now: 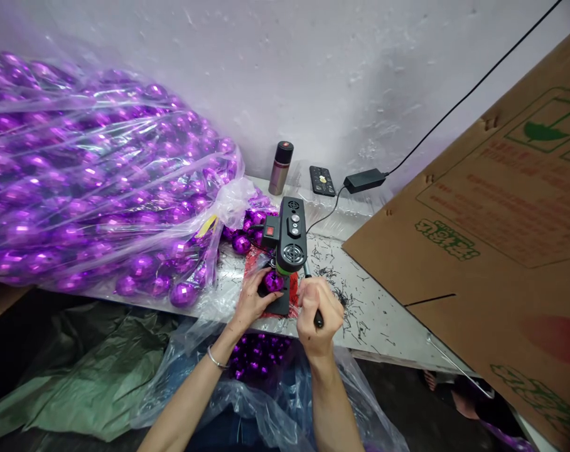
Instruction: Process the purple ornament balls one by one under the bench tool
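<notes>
In the head view, my left hand (253, 297) has its thumb and fingers around a shiny purple ball (274, 281). The ball sits under the head of a black bench press machine (292, 235), over its dark base plate (279, 306). My right hand (319, 314) is closed in a fist around the machine's lever handle (318, 319), whose black end shows below the fingers. A red switch (270, 231) is on the machine's left side. The contact between ball and press head is partly hidden.
A large clear bag of purple balls (101, 182) fills the left. Behind the machine stand a bottle (281, 168), a phone (322, 181) and a power adapter (364, 181). A cardboard box (492, 238) leans in from the right. Dark scraps (360, 307) litter the table. More balls (259, 356) lie in plastic below.
</notes>
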Demonstrator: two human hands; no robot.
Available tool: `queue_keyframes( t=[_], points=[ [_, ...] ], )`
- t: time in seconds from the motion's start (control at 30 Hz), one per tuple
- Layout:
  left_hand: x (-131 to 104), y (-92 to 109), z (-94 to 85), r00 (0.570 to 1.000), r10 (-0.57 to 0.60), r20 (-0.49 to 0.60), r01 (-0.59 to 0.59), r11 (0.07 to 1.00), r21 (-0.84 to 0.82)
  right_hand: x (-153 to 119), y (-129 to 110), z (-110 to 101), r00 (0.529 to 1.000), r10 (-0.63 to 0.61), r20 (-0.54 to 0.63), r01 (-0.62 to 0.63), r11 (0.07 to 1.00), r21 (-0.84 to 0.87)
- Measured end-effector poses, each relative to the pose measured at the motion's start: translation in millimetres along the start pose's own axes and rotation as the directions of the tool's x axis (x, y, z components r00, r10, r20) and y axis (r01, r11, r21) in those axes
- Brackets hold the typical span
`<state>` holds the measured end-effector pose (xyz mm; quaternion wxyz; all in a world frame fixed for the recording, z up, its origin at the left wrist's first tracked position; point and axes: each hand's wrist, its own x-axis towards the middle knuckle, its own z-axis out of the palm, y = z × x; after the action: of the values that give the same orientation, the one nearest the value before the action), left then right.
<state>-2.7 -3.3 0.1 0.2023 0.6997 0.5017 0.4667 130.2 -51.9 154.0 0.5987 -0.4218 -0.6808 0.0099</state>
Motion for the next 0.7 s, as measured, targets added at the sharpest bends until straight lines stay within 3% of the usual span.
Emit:
queue_keyframes(
  t=[0.43,0.7],
  points=[
    [-7.4,-2.2,3.9,0.999,-0.034,0.008,0.034,0.999,-0.031,-39.2,23.2,13.5,0.997,-0.058,-0.051,0.056,0.998,-0.043],
    [-8.9,-1.5,4.1,0.998,-0.055,0.011,0.055,0.998,-0.032,-57.3,39.7,29.7,0.979,-0.108,-0.172,0.098,0.993,-0.065]
  ],
)
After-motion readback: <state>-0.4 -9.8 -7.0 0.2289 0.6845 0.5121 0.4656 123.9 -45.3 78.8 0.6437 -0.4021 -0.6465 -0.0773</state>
